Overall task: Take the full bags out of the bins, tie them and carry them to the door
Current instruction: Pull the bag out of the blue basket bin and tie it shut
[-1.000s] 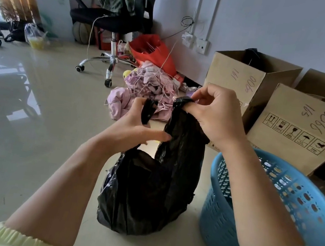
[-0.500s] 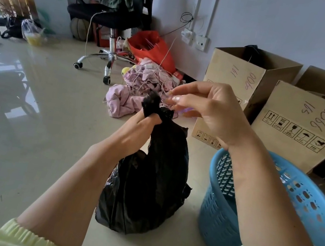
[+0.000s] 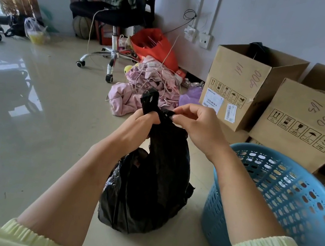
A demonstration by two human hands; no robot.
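Left hand (image 3: 143,121) is gripping the gathered neck of the black bag (image 3: 147,188), grip clamped tight, with one bag end sticking up above the fist. The bag is sitting on the floor (image 3: 26,144). Right hand (image 3: 197,124) is pinching the other bag end, grip clamped on it. Blue bin (image 3: 286,197) is standing just beside the bag, with cardboard boxes (image 3: 246,83) sitting behind it.
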